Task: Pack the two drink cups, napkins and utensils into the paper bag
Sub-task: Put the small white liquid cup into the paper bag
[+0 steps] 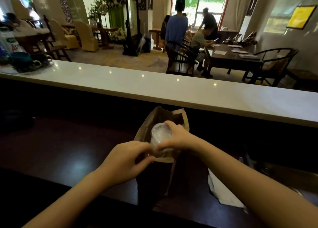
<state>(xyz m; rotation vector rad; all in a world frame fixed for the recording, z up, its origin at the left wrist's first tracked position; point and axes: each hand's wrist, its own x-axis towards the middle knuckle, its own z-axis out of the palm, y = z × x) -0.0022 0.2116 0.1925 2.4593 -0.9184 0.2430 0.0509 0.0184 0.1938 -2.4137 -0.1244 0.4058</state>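
Where visible, one cup (161, 134), one bag (154, 174).

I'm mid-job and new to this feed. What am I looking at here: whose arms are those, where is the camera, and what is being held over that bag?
There is no machine here: the arms belong to a person, and the single picture comes from a camera worn on their head, looking forward and down. A brown paper bag stands open on a dark counter. The right hand grips a clear lidded drink cup at the bag's mouth, while the left hand pinches the bag's near edge. White napkins lie on the counter to the right, not yet packed. Beyond a white ledge is a room with people.
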